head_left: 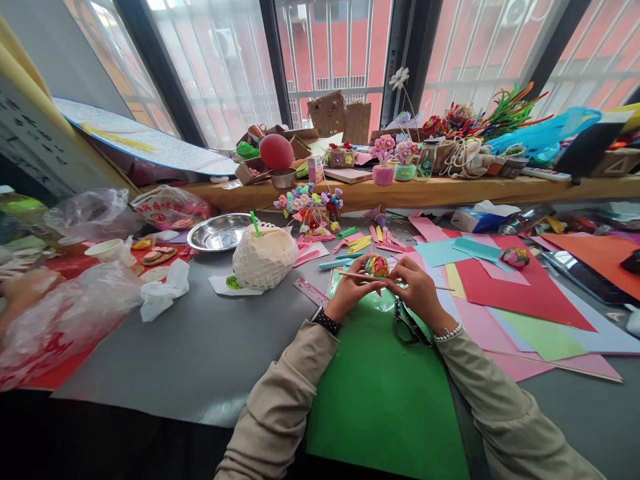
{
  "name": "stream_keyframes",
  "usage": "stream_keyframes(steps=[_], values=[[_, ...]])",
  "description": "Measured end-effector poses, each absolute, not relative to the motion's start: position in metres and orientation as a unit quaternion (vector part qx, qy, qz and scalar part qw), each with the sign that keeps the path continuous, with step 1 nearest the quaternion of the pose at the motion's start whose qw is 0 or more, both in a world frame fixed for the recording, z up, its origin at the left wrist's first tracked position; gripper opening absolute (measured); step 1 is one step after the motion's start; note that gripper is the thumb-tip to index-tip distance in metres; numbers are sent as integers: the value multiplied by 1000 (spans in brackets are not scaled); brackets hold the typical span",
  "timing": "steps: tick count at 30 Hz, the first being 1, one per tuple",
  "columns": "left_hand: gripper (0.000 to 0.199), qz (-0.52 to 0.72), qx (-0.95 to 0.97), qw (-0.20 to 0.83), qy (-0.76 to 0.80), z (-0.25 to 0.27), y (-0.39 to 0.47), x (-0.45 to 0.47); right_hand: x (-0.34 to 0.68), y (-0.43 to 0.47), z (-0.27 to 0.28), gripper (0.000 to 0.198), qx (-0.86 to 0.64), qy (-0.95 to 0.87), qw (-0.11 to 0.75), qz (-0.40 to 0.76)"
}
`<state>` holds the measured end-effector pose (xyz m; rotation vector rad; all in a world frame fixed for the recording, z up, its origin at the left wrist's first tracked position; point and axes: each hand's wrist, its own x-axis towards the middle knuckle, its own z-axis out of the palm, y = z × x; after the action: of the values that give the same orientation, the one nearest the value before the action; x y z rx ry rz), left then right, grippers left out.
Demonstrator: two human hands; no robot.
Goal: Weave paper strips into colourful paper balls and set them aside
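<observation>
A thin wooden stick (pixel 439 288) lies across both my hands over a green sheet (pixel 385 400). My left hand (pixel 350 288) is closed on the stick's left part, fingers pinched toward the middle. From the other side my right hand (pixel 416 285) pinches it as well. A small ball of red, yellow and green paper strips (pixel 378 266) sits between the hands, just beyond the stick; whether the fingers hold it or only touch it is unclear. Black scissors (pixel 407 327) lie under my right wrist. A pink patterned ruler (pixel 311 291) is left of my left hand.
Coloured paper sheets (pixel 530 287) with another paper ball (pixel 515 257) spread at right. Paper strips (pixel 360 244) lie beyond my hands. At left stand a netted coconut (pixel 265 260) with a green straw and a metal plate (pixel 216 233). Another person's hand (pixel 27 290) shows far left.
</observation>
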<state>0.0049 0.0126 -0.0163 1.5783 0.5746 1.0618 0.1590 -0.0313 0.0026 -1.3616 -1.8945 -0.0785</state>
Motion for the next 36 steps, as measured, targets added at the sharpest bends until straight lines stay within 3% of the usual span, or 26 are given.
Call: stream_keyframes(steps=[11,20,28,36], values=[[73,461,651,562,217,-11,10,4,158,-32,4,33,-534,-747,395,-31],[64,460,652,565,208,-9,10,3,158,-32,4,36,-535,-746,393,-48],[74,457,624,600,204,-10,10,5,159,-32,5,38,-535,-749,391,-20],[64,466,608,610,203,-13,12,4,169,-37,20,42,-529,-709,465,15]])
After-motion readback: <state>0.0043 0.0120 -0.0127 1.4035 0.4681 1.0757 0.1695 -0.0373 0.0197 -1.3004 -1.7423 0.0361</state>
